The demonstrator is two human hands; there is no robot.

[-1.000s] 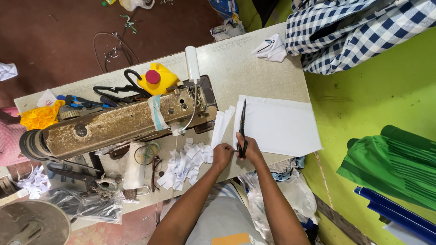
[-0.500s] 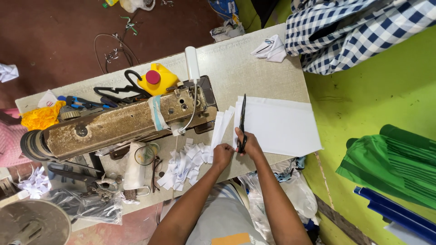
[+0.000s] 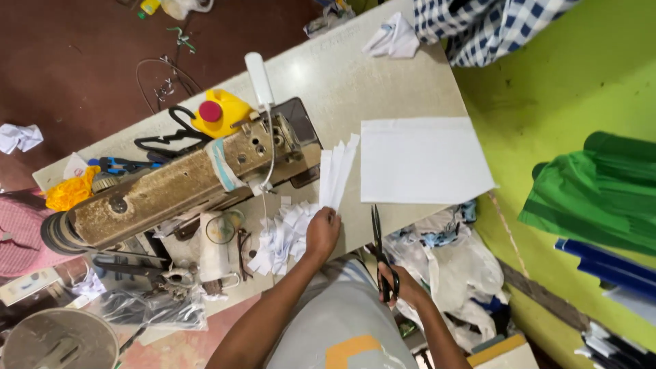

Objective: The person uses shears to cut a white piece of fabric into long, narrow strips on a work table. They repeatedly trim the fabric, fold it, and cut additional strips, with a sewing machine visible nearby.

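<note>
Left hand is pinching a fan of white strips by their bottom ends, beside the sewing machine. Right hand grips scissors, blades shut, at the table edge.

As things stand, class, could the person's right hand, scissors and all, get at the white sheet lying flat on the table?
Probably yes. The right hand holds the scissors just off the table edge, and nothing lies between them and the white sheet.
</note>
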